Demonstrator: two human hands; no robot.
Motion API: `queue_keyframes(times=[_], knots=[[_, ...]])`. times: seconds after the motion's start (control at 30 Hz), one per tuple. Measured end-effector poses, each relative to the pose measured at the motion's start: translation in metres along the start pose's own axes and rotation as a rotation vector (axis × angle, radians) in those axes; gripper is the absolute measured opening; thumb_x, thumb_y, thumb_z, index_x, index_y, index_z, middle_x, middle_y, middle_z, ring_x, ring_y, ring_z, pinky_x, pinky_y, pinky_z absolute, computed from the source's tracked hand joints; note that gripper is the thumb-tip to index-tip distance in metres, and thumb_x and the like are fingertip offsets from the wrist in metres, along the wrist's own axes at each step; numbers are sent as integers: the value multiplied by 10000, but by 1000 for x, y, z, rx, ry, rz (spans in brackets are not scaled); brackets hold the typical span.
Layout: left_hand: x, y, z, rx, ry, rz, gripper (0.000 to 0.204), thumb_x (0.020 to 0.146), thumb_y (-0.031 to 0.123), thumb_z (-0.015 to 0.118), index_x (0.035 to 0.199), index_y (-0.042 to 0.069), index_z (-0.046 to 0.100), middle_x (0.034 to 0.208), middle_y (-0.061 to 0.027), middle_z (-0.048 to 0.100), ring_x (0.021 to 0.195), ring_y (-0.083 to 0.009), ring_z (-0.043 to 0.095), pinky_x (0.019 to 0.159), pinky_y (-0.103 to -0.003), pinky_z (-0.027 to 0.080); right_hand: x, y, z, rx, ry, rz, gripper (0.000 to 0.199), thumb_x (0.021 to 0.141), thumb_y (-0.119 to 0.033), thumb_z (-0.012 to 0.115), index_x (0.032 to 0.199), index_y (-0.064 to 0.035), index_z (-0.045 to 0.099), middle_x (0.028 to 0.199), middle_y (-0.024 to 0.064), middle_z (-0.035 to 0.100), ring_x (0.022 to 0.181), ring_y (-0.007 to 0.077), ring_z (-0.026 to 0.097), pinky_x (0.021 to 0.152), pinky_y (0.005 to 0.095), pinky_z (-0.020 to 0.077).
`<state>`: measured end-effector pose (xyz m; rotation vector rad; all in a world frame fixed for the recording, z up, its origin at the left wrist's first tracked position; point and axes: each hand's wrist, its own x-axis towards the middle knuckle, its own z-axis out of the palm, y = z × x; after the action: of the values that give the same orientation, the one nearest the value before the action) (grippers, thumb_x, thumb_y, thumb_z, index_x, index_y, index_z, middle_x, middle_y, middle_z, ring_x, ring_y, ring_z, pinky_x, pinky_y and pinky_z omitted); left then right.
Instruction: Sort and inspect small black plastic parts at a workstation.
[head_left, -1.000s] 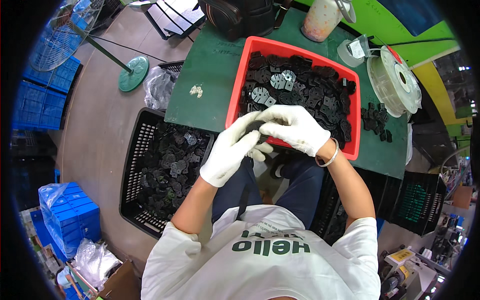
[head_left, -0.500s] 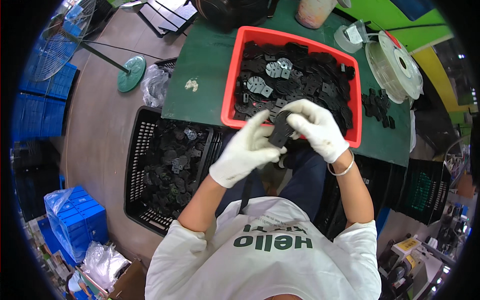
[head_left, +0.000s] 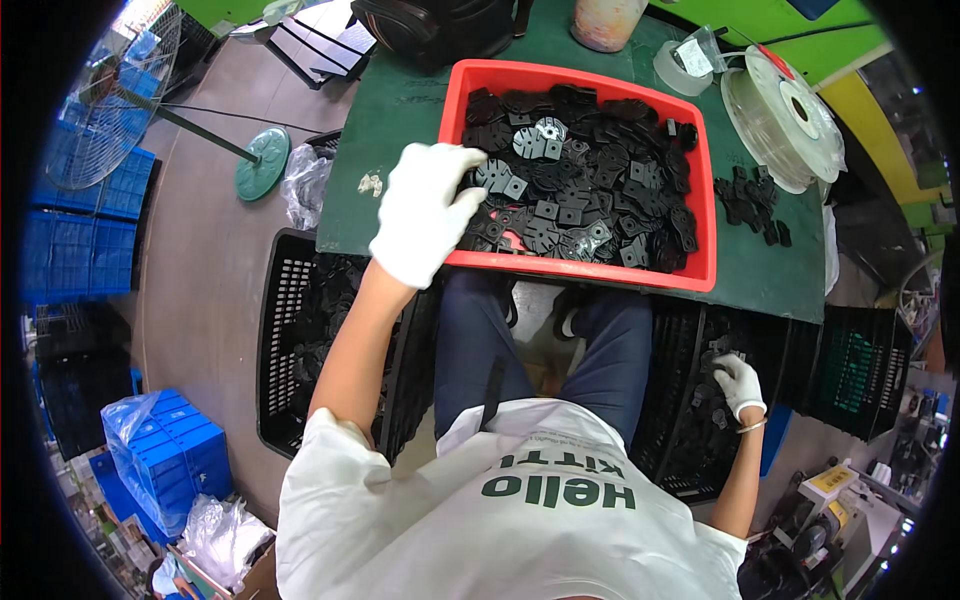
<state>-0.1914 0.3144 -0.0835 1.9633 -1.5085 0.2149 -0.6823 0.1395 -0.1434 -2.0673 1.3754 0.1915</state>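
Note:
A red tray [head_left: 712, 225] on the green table holds a heap of flat black plastic parts [head_left: 610, 165], a few of them shiny grey. My left hand [head_left: 415, 215], in a white glove, is over the tray's left rim. Its thumb and fingers are apart beside the parts at that side. Low on the right, my right hand [head_left: 740, 385], also gloved, reaches into a black crate [head_left: 690, 487] with similar parts inside. Its fingers look spread above those parts, and I see nothing held in them.
On the left floor stands another black crate [head_left: 272, 375] of parts. Loose black pieces [head_left: 748, 203] and a clear spool [head_left: 785, 120] lie at the table's right. A black bag [head_left: 430, 30] and a stained cup [head_left: 607, 22] stand at the back. A fan base [head_left: 262, 165] stands left.
Both hands were together at the tray's front edge with a black part between them. The left has moved to the tray's left rim; the right has gone down into the right crate.

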Motion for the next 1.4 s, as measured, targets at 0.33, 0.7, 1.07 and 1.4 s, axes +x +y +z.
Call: queue_keyframes(times=[0.33, 0.7, 1.07, 1.4], knots=[[20, -19, 30, 265, -20, -8, 357, 644, 216, 739, 967, 113, 630, 969, -69, 585, 919, -286, 519, 774, -404, 430, 10, -168, -28, 394, -102, -226, 162, 874, -123, 542, 879, 26, 605, 686, 79, 604, 606, 112, 565, 588, 259, 460], [36, -45, 18, 176, 28, -3, 319, 690, 180, 688, 995, 109, 628, 929, -65, 600, 887, -288, 529, 781, -398, 438, 141, -362, 91, -276, 247, -702, 295, 789, -255, 636, 994, -50, 580, 971, 158, 591, 865, 341, 608, 774, 409, 494], [53, -53, 49, 351, -39, 33, 404, 682, 186, 683, 1065, 100, 588, 984, -67, 594, 989, -279, 506, 816, -410, 406, 178, -380, 90, 252, 213, -557, 402, 774, -335, 619, 999, -2, 628, 944, 220, 644, 911, 358, 618, 822, 409, 478], [46, -67, 51, -18, 64, -154, 421, 720, 93, 614, 1138, 133, 575, 993, -29, 622, 995, -260, 520, 851, -391, 398, 102, -319, 13, 604, 70, -523, 249, 852, -239, 605, 946, -9, 589, 767, 47, 581, 652, 99, 497, 599, 267, 424]])
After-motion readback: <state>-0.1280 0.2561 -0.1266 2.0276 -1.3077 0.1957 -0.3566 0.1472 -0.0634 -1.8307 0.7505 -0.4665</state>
